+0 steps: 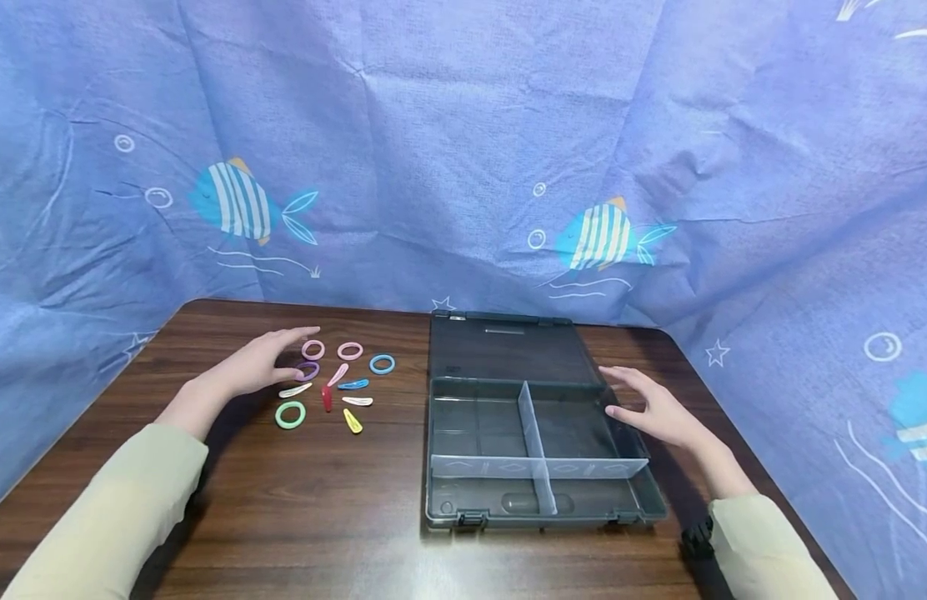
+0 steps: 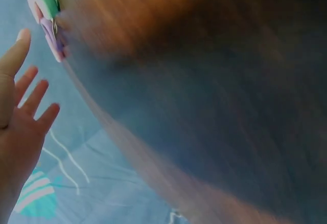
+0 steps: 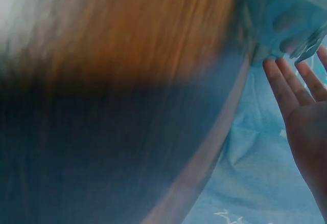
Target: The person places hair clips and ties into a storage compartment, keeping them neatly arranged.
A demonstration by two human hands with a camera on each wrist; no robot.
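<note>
In the head view my left hand (image 1: 264, 362) hovers over the left side of the table, fingers spread and holding nothing. Its thumb tip overlaps a purple hair tie (image 1: 317, 369), and its fingertips are close to a pink hair tie (image 1: 323, 350). Around them lie a green hair tie (image 1: 290, 427), a blue hair tie (image 1: 383, 372) and snap hair clips, among them a red clip (image 1: 327, 398) and a yellow clip (image 1: 353, 421). My right hand (image 1: 654, 408), fingers loosely extended, is at the right side of a smoky clear organizer box (image 1: 471, 521) with its lid (image 1: 508, 350) raised back.
White translucent dividers (image 1: 486, 467) split the box into compartments. Brown wooden table (image 1: 306, 517) runs between the clips and the box. A blue fish-print cloth (image 1: 433, 167) hangs behind and beside the table. Both wrist views are largely blurred tabletop.
</note>
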